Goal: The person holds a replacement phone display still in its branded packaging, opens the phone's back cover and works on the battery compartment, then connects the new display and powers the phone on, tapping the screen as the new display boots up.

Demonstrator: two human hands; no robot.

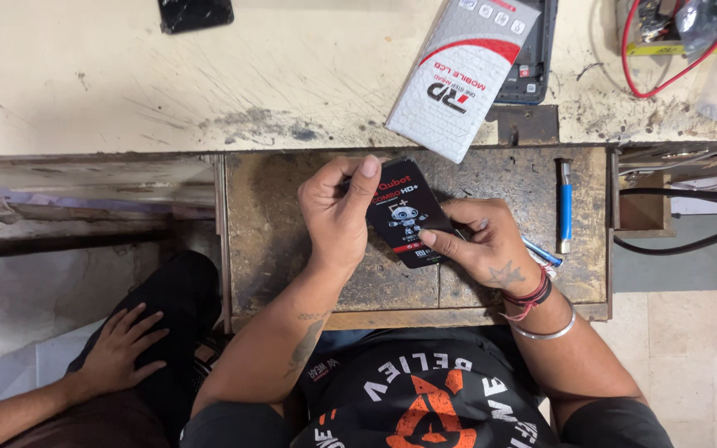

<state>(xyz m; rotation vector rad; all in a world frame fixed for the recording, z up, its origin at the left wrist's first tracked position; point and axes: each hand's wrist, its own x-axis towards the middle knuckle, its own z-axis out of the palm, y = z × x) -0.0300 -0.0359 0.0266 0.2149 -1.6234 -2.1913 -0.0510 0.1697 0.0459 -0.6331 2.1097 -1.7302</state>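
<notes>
From the head camera I see both of my hands over the pulled-out drawer board (292,241), near the middle of its back edge, where it meets the scratched bench top (168,83). My left hand (338,217) curls around the left long edge of a small flat black packet (404,217), thumb pressed along its top corner; my right hand (485,245) pinches the lower right edge between thumb and forefinger. The packet is held tilted, just above the board. I judge it light, thin and fairly stiff, with a glossy face that could slip and contents that may crack if bent, so gripping by the long edges looks safest. A white-and-red box (462,75) overhangs the bench's front edge just behind it; a blue-handled tool (565,207) lies near the board's right edge. Another person's hand (122,353) rests on a knee at lower left.
</notes>
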